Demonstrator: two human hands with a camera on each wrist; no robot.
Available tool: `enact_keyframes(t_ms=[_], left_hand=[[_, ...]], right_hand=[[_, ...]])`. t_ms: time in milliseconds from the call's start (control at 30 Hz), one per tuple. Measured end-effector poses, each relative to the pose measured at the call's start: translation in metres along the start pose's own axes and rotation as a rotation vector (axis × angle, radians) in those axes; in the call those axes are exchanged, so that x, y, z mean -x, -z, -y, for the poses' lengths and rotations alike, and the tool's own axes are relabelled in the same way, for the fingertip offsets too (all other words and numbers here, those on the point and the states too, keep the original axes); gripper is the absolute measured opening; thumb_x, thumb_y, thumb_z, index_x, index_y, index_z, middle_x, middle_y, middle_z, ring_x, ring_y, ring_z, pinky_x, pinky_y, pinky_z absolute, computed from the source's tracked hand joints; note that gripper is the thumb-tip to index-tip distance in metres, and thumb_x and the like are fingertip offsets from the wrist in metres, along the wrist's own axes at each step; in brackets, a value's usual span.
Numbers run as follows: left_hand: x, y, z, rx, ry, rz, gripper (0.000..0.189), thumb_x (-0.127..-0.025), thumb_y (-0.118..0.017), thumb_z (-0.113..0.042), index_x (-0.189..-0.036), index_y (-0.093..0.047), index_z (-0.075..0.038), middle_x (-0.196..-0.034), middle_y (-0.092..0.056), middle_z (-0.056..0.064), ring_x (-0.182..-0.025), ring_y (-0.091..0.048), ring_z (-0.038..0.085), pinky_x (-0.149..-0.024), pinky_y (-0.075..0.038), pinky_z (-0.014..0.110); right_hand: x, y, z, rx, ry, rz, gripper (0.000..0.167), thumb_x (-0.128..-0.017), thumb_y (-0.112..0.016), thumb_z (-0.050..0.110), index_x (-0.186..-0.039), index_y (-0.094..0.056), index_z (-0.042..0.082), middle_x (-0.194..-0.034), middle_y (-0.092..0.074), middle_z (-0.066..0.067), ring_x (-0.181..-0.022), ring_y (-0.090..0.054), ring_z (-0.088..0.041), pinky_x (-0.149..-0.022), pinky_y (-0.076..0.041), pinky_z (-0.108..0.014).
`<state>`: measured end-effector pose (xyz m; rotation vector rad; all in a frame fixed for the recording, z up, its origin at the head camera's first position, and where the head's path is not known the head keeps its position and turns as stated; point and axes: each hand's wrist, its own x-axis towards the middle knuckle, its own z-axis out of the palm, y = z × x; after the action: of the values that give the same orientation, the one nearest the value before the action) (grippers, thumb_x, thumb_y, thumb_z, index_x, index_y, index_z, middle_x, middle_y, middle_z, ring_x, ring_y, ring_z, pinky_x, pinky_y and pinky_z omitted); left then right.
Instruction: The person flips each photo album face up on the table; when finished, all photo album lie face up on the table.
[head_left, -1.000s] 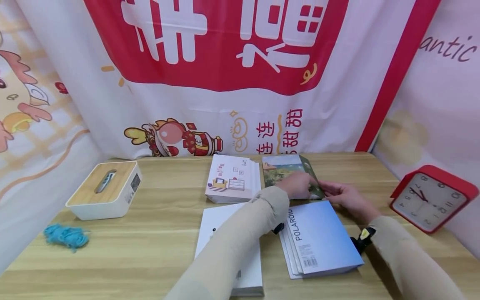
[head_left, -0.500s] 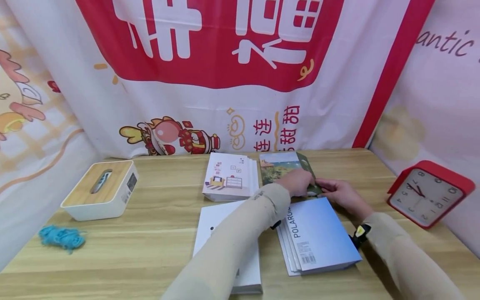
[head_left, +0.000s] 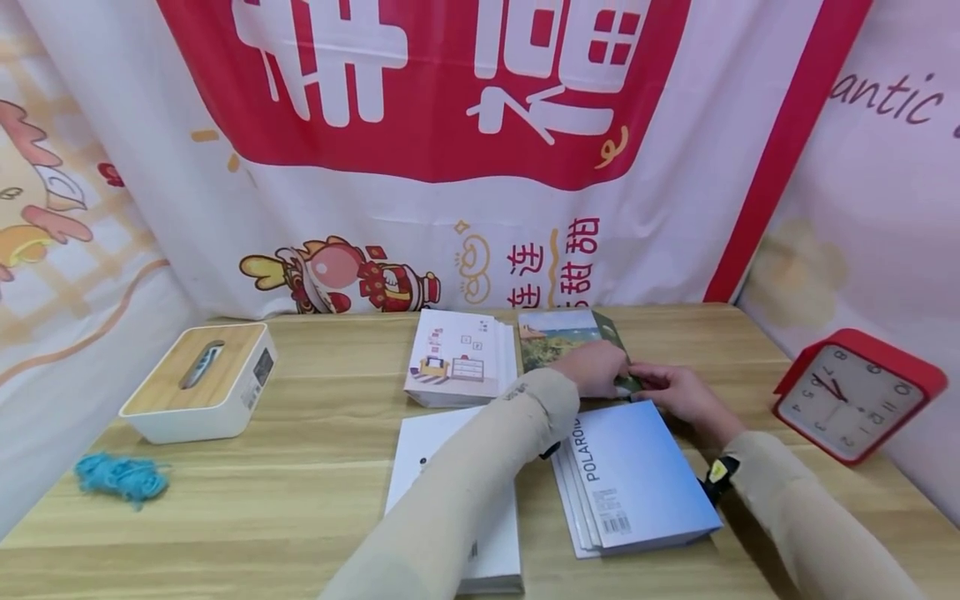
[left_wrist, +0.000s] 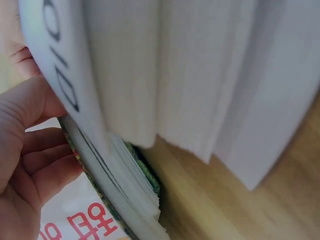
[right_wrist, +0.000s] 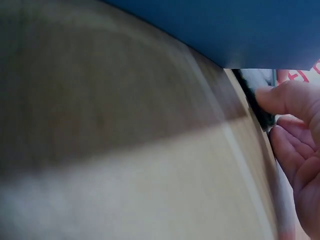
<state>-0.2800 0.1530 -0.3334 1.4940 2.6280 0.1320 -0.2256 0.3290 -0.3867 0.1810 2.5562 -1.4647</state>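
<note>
At the back of the table lies a book with a landscape cover [head_left: 558,333]; a dark green cover [head_left: 611,331] shows at its right side. My left hand [head_left: 596,368] grips its near right part, and in the left wrist view the thumb and fingers [left_wrist: 55,175] sit on either side of the covers, with page edges showing. My right hand [head_left: 678,392] pinches the dark green corner between thumb and fingers, seen again in the right wrist view beside the dark book edge [right_wrist: 255,102]. Just in front is a stack with a blue POLAROID cover [head_left: 645,475], partly over my wrists' views.
Left of the landscape book is a stack of books with a room drawing [head_left: 480,346]. A white book [head_left: 423,433] lies partly under my left forearm. A red clock [head_left: 855,400] stands at right; a tissue box [head_left: 202,392] and blue yarn [head_left: 120,477] are at left.
The head view has shifted slightly. Both hands stay at the same corner of the landscape book, with only small finger motion; the other things have not moved.
</note>
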Motion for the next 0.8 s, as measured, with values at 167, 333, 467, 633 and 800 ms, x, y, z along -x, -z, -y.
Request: enact_keyframes(t_ms=[167,333,467,633,800], left_hand=[[0.002,0.002,0.002,0.098,0.078,-0.027,0.012,-0.081,-0.07,-0.015,-0.092,-0.069,-0.018,-0.082,-0.063,-0.011,-0.075,-0.056,0.002,-0.07,-0.045,0.015],[0.001,0.006,0.003,0.192,0.127,-0.039,0.01,-0.08,-0.07,-0.014,-0.088,-0.07,-0.02,-0.077,-0.063,-0.012,-0.071,-0.056,0.004,-0.066,-0.045,0.015],[0.0,0.01,0.005,0.233,0.149,-0.063,0.01,-0.081,-0.069,-0.015,-0.089,-0.071,-0.02,-0.074,-0.062,-0.012,-0.067,-0.055,0.006,-0.06,-0.045,0.016],[0.002,0.014,0.006,0.269,0.14,-0.116,0.01,-0.083,-0.068,-0.016,-0.091,-0.072,-0.021,-0.074,-0.062,-0.011,-0.064,-0.054,0.006,-0.058,-0.044,0.016],[0.008,0.015,0.009,0.335,0.136,-0.181,0.021,-0.085,-0.066,-0.017,-0.105,-0.07,-0.022,-0.083,-0.064,-0.011,-0.068,-0.054,0.004,-0.059,-0.044,0.015]], right_hand=[[0.0,-0.002,0.0,-0.028,0.012,-0.016,0.054,-0.088,-0.063,0.024,-0.138,-0.044,0.014,-0.141,-0.043,-0.013,-0.123,-0.042,-0.03,-0.099,-0.042,-0.043],[0.004,0.001,0.002,-0.174,0.004,-0.01,0.055,-0.087,-0.063,0.025,-0.139,-0.044,0.016,-0.138,-0.045,-0.012,-0.118,-0.045,-0.029,-0.093,-0.047,-0.036],[0.007,0.009,0.005,-0.071,0.114,-0.03,0.052,-0.089,-0.061,0.027,-0.136,-0.046,0.012,-0.134,-0.049,-0.015,-0.114,-0.046,-0.028,-0.089,-0.047,-0.032],[0.01,0.021,0.013,0.066,0.21,-0.066,0.052,-0.089,-0.06,0.034,-0.133,-0.049,0.007,-0.13,-0.054,-0.017,-0.112,-0.049,-0.028,-0.094,-0.042,-0.041],[0.014,0.027,0.029,0.119,0.253,-0.086,0.048,-0.09,-0.059,0.03,-0.131,-0.051,0.005,-0.125,-0.057,-0.02,-0.105,-0.054,-0.023,-0.094,-0.044,-0.047]])
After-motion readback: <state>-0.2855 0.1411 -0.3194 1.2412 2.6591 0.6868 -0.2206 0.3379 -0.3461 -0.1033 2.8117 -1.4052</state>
